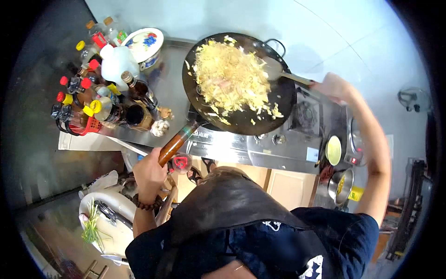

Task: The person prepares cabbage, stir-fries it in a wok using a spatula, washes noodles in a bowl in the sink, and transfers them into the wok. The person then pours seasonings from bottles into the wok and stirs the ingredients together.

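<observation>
I judge the heaped cabbage (pixel 230 76) could spill over the rim if the wok (pixel 241 116) tips — my left hand (pixel 149 173) is clamped on its wooden handle (pixel 175 143). The wok sits on the stove (pixel 278 149), handle running down-left toward me. My right hand (pixel 335 87) is closed on the spatula (pixel 278 69) — blade in the food.
</observation>
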Demonstrator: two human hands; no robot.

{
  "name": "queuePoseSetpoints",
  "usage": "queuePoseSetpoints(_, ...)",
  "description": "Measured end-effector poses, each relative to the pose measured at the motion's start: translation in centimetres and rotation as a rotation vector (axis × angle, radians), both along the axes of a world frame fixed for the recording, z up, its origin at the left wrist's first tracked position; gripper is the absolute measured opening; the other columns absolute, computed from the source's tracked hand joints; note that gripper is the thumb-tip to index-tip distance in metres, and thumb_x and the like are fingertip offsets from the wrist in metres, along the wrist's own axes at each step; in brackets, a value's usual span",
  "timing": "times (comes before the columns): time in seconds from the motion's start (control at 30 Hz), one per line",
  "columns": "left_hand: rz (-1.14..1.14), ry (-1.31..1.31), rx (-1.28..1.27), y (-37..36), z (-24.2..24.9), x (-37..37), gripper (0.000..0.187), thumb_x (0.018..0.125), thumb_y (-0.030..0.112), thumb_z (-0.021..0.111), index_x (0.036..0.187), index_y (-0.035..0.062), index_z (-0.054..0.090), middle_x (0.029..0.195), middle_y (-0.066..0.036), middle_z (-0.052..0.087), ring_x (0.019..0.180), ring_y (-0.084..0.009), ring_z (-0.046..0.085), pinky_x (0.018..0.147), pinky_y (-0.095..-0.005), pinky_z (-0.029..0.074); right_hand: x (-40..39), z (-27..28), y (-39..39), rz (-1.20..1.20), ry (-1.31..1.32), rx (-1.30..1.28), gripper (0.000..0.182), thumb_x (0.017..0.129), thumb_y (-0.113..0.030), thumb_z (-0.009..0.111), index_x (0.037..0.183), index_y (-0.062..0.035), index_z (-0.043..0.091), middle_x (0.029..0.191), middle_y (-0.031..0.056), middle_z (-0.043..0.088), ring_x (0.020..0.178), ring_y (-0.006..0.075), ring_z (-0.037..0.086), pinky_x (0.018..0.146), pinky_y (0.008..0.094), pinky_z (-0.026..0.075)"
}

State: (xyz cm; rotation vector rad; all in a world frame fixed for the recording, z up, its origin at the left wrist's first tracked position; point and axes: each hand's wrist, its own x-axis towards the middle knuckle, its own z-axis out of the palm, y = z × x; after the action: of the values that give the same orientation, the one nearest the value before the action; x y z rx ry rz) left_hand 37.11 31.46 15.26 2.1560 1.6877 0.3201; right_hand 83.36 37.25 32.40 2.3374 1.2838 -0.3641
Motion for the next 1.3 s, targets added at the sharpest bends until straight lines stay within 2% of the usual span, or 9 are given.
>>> queuePoseSetpoints(0.1, -0.011, -0.008, 0.036, 0.5, -0.6, -0.4, 0.034, 0.067, 0.014, 0.065, 0.101, 0.0114, 0.058, 0.076, -0.013, 0.062, 0.072, -0.0317, 0.061, 0.062, -0.0411, 0.047, 2.5, -6.6, 2.6, 0.048, 0.334, 0.208, 0.025, 0.083, -0.019, 0.058, 0.071, 0.0035, 0.063, 0.048, 0.0041, 0.051, 0.035, 0.0138, 0.042, 0.036, 0.0321, 0.035)
queuePoseSetpoints(0.2, 0.006, 0.032, 0.041, 1.1, -0.3, -0.4, 0.032, 0.068, 0.015, 0.065, 0.099, 0.0109, 0.058, 0.076, -0.012, 0.062, 0.072, -0.0317, 0.061, 0.062, -0.0409, 0.047, 1.9, -8.5, 2.7, 0.084, 0.685, 0.219, 0.022, 0.075, -0.015, 0.060, 0.074, 0.0066, 0.060, 0.058, 0.0146, 0.057, 0.053, 0.0285, 0.055, 0.052, 0.0386, 0.043)
queuePoseSetpoints(0.37, -0.014, 0.071, 0.104, 2.0, -0.4, -1.0, 0.028, 0.069, 0.016, 0.066, 0.096, 0.0123, 0.060, 0.075, -0.011, 0.063, 0.070, -0.0302, 0.061, 0.061, -0.0400, 0.047, -2.7, -5.5, -4.7, 0.903, -0.070, 0.409, 0.040, 0.070, -0.005, 0.057, 0.109, 0.0010, 0.051, 0.071, 0.0165, 0.056, 0.066, 0.0333, 0.059, 0.058, 0.0398, 0.047)
queuePoseSetpoints(0.47, 0.002, 0.096, 0.089, 2.2, -0.4, -0.7, 0.025, 0.070, 0.016, 0.066, 0.094, 0.0121, 0.060, 0.073, -0.010, 0.063, 0.069, -0.0306, 0.061, 0.060, -0.0392, 0.047, -6.7, -2.3, -11.4, 1.140, -0.360, 0.302, 0.059, 0.070, -0.004, 0.054, 0.125, 0.0092, 0.038, 0.074, 0.0067, 0.046, 0.060, 0.0179, 0.051, 0.052, 0.0269, 0.047)
queuePoseSetpoints(0.77, -0.002, 0.065, 0.149, 2.0, -0.1, -0.5, 0.022, 0.070, 0.013, 0.062, 0.092, 0.0130, 0.062, 0.068, -0.013, 0.061, 0.065, -0.0321, 0.061, 0.059, -0.0414, 0.047, -8.3, -10.0, -10.4, 1.004, -0.552, 0.321, 0.025, 0.078, -0.004, 0.050, 0.101, 0.0057, 0.051, 0.070, 0.0091, 0.052, 0.055, 0.0151, 0.058, 0.043, 0.0264, 0.048)
queuePoseSetpoints(0.87, -0.047, 0.094, 0.154, 2.0, -0.2, -0.9, 0.022, 0.069, 0.013, 0.063, 0.092, 0.0123, 0.062, 0.068, -0.013, 0.061, 0.065, -0.0322, 0.061, 0.059, -0.0420, 0.047, -7.3, -7.8, -11.9, 0.939, -0.316, 0.413, 0.017, 0.077, -0.002, 0.051, 0.093, 0.0043, 0.051, 0.069, 0.0113, 0.052, 0.058, 0.0170, 0.060, 0.044, 0.0292, 0.048)
queuePoseSetpoints(1.0, -0.008, 0.051, 0.138, 2.0, -0.3, -0.7, 0.024, 0.068, 0.012, 0.063, 0.092, 0.0115, 0.061, 0.069, -0.013, 0.062, 0.066, -0.0322, 0.061, 0.059, -0.0427, 0.047, -9.1, -4.6, -17.3, 0.994, -0.400, 0.115, 0.045, 0.074, -0.001, 0.052, 0.117, 0.0132, 0.045, 0.067, 0.0116, 0.047, 0.054, 0.0206, 0.057, 0.042, 0.0308, 0.047)
queuePoseSetpoints(1.13, -0.072, 0.097, 0.161, 2.3, -0.3, -1.2, 0.026, 0.068, 0.012, 0.063, 0.094, 0.0120, 0.060, 0.071, -0.013, 0.062, 0.067, -0.0325, 0.061, 0.059, -0.0420, 0.047, -8.6, -8.8, -11.0, 0.960, -0.327, 0.394, 0.017, 0.082, -0.003, 0.047, 0.097, 0.0046, 0.050, 0.064, 0.0099, 0.050, 0.049, 0.0209, 0.057, 0.041, 0.0309, 0.047)
queuePoseSetpoints(1.3, -0.060, 0.109, 0.152, 2.9, -0.9, -1.6, 0.027, 0.067, 0.013, 0.065, 0.094, 0.0122, 0.060, 0.070, -0.012, 0.062, 0.066, -0.0317, 0.061, 0.059, -0.0416, 0.048, -9.2, -4.2, -16.0, 0.943, -0.284, 0.180, 0.025, 0.079, -0.002, 0.048, 0.102, 0.0064, 0.049, 0.069, 0.0122, 0.053, 0.052, 0.0214, 0.059, 0.043, 0.0298, 0.047)
